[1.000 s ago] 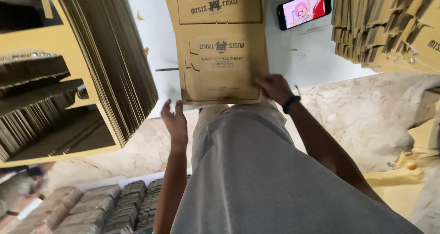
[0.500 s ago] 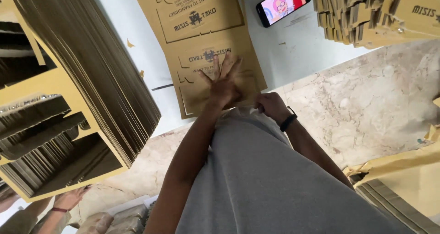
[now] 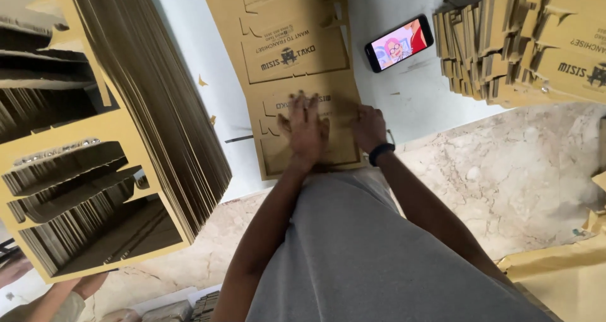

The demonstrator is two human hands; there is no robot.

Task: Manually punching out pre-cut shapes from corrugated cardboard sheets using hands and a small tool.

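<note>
A flat, die-cut brown cardboard box blank (image 3: 291, 57) with dark print lies on a pale blue sheet (image 3: 416, 88) on the floor. My left hand (image 3: 305, 129) presses flat on its near end, fingers spread. My right hand (image 3: 370, 127), with a dark band on the wrist, rests palm down on the blank's near right edge beside the left hand. Neither hand grips anything. My grey-clothed lap hides the blank's nearest edge.
A tall stack of flat cardboard blanks (image 3: 148, 107) stands on edge at the left. Another pile of folded blanks (image 3: 536, 44) sits at the upper right. A phone (image 3: 399, 43) with a lit screen lies on the sheet. Another person's arm (image 3: 57, 297) shows at the bottom left. Marble floor (image 3: 505, 170) lies at right.
My left hand has come up from my side onto the cardboard blank and now presses flat on it. My right hand stays at the blank's near right edge.
</note>
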